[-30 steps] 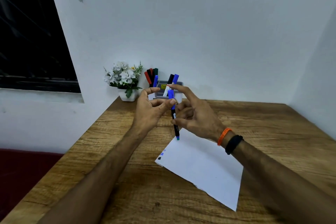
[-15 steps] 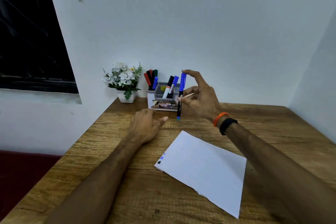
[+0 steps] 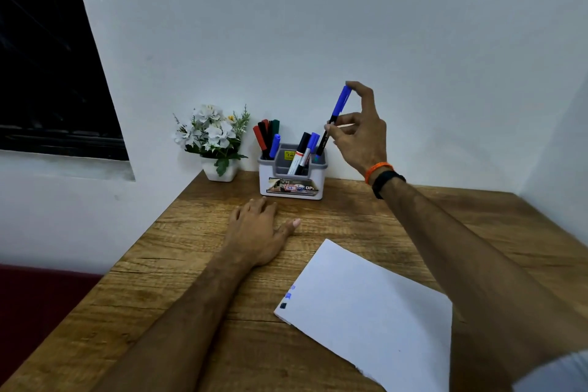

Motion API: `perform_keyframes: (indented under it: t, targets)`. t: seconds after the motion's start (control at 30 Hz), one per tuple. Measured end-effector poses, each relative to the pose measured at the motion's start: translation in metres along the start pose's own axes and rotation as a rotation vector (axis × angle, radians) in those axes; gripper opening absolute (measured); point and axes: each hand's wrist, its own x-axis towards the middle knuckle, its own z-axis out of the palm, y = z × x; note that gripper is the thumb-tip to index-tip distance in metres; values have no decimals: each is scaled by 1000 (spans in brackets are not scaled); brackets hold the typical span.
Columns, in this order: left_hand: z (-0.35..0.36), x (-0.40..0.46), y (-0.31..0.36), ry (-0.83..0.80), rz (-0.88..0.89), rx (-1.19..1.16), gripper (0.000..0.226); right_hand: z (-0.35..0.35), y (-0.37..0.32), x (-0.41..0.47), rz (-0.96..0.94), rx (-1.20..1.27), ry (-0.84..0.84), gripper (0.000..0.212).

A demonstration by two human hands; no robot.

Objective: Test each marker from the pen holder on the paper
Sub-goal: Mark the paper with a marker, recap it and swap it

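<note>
A grey-and-white pen holder stands at the table's far edge against the wall, with several markers in red, black, green and blue sticking out. My right hand pinches a blue-capped black marker above the holder's right compartment, its lower tip just inside the rim. My left hand lies flat on the wooden table, fingers straight, just in front of the holder. A white paper lies at an angle near the front right, with small blue and dark marks at its left corner.
A small white pot of white flowers stands left of the holder by the wall. A dark window is at far left. The table's left edge drops to a dark red surface.
My right hand has carried the blue marker away from the paper, up and back to the holder. My left hand let go of it and came down flat on the table.
</note>
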Motion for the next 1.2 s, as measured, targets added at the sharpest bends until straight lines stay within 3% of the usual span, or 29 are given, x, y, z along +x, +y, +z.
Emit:
perform_keyframes:
  t: [0.1,0.2,0.27,0.4,0.47,0.53,0.67,0.8,1.07,1.2]
  targets:
    - [1,0,-1,1,3,0,75,6,4,-2,0,-57,-34,74]
    - [0,-1,-1,-8,1,4,75,10,9,-9,46,-190,-177,48]
    - [0,-1,0,-12,1,5,75,10,11,-13,62,-248,-219,41]
    - [0,-1,0,-15,-1,6,75,13,6,-19,-55,-266,-65,46]
    - [0,0,0,-16,-3,7,75,17,-1,-22,-129,-260,26,37]
    - [0,0,0,-19,-8,-7,75,24,-9,-25,-141,-241,7,28]
    - [-6,0,-7,-4,-42,-5,77,47,-20,-33,-24,-192,-156,24]
    - [-10,-1,-26,1,-124,12,78,66,-28,-34,62,-172,-216,31]
    - [-6,0,-29,12,-125,20,78,89,-31,-29,179,-242,-209,29]
    - [-6,0,-28,0,-127,8,78,82,-36,-23,190,-102,-67,17]
